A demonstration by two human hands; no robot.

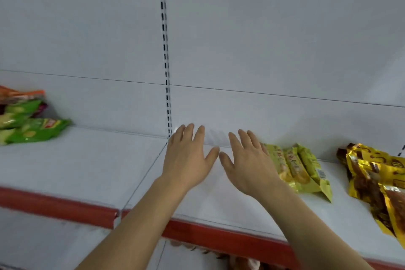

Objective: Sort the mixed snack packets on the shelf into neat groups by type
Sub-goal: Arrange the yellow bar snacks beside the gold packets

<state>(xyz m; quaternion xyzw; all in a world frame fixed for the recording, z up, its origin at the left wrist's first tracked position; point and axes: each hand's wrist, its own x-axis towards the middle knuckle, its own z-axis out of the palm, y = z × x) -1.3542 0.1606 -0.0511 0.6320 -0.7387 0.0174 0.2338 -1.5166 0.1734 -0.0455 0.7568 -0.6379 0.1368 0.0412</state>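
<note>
My left hand [188, 158] and my right hand [247, 164] reach side by side over the middle of the white shelf [92, 166], fingers straight and spread, thumbs nearly touching, holding nothing. Just right of my right hand lies a group of yellow-green snack packets [304, 171]; its left edge is hidden behind my fingers. Farther right sits a pile of gold packets with brown contents [377, 182]. At the far left, green chip packets [32, 129] lie heaped with an orange packet [22, 94] on top.
A red price rail [65, 206] runs along the shelf's front edge. A slotted upright [166, 68] divides the white back panel. More packets show dimly on the lower shelf [236, 261] below.
</note>
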